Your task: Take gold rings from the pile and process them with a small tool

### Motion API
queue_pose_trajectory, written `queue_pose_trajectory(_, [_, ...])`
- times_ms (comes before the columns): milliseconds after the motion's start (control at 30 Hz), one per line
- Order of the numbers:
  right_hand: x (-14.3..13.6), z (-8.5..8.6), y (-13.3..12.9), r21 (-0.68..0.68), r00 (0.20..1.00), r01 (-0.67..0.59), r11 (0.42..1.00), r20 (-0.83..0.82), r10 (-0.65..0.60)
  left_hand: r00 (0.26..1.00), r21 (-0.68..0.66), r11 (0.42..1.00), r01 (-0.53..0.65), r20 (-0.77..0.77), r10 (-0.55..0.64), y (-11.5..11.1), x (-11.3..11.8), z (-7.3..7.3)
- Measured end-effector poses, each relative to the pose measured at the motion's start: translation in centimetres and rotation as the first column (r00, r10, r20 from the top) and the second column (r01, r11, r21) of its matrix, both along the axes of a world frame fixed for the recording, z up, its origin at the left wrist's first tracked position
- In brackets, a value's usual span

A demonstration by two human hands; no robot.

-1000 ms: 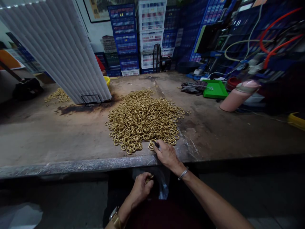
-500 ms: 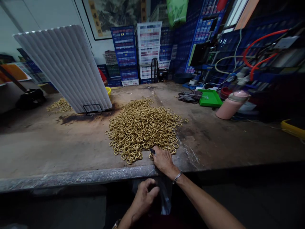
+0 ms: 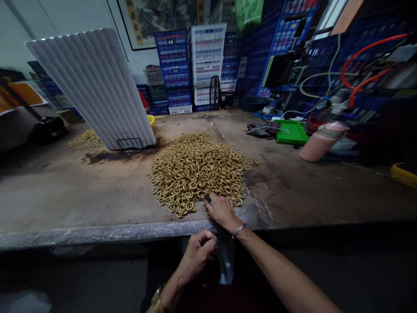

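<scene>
A wide pile of gold-coloured rings lies on the brown table. At the pile's front edge my right hand is closed around a small black object, close to the nearest rings. My left hand is held just below the table's front edge, its fingers curled together; what they hold, if anything, is too small to make out. Beneath and between the hands hangs a clear plastic bag. A silver bracelet is on my right wrist and a watch on my left.
A tall corrugated white panel leans in a wire stand at the left, with more rings behind it. At the right are a green tray, dark gloves and a pink bottle. Stacked crates and a person's red sleeve are behind.
My left hand has risen slightly toward the table edge, and its thumb and fingers have come together. My right hand stays at the pile's front edge. The view has shifted slightly.
</scene>
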State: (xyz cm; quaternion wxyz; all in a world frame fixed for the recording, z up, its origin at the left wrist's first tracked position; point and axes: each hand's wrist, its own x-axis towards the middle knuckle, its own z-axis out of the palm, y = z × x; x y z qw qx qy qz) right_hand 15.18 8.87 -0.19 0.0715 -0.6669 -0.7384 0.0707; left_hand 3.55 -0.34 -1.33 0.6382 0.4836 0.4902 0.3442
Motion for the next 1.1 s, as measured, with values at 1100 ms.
queue_pose_trajectory(1100, [1.6, -0.2, -1.2, -0.150, 0.285, -0.080, 0.985, -0.951, -0.122, 0.913, 0.132, 0.907, -0.400, 0.143, 0.382, 5.5, 1.6, 1.5])
